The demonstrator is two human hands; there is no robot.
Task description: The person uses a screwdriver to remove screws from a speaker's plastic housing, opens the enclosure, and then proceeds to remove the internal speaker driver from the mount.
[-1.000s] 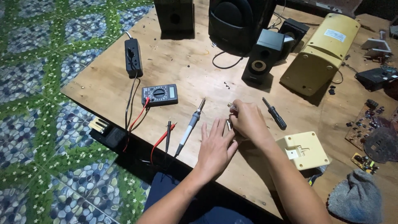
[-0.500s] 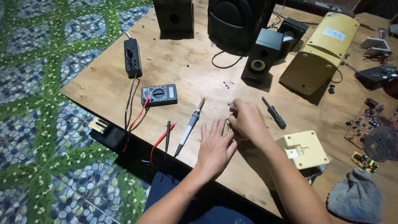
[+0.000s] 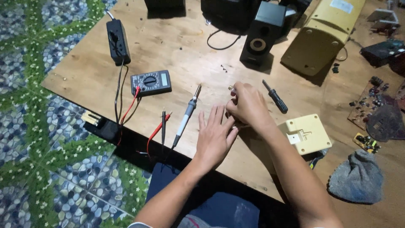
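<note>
Right hand [image 3: 249, 105] curls at the centre of the frame, fingers pinched on a small metal part [image 3: 231, 88] that is mostly hidden and too small to identify; the left hand [image 3: 216, 136] lies flat beside it, fingers spread on the bare wooden board [image 3: 177, 50], holding nothing. A soldering iron [image 3: 187, 114] lies unheld just left of the hands, tip toward the top of the frame, with red and black meter probes [image 3: 162, 124] beside it and a dark multimeter [image 3: 151, 82] further up and left. A black-handled screwdriver [image 3: 275, 97] rests just right of the right hand, and a pale yellow plastic cover [image 3: 305, 133] sits lower right. Small black speakers [image 3: 262, 31] stand along the top edge. The work appears to be at the stage of positioning the small part by hand; any next move would likely call for steadying it with the flat hand before picking up a tool.
</note>
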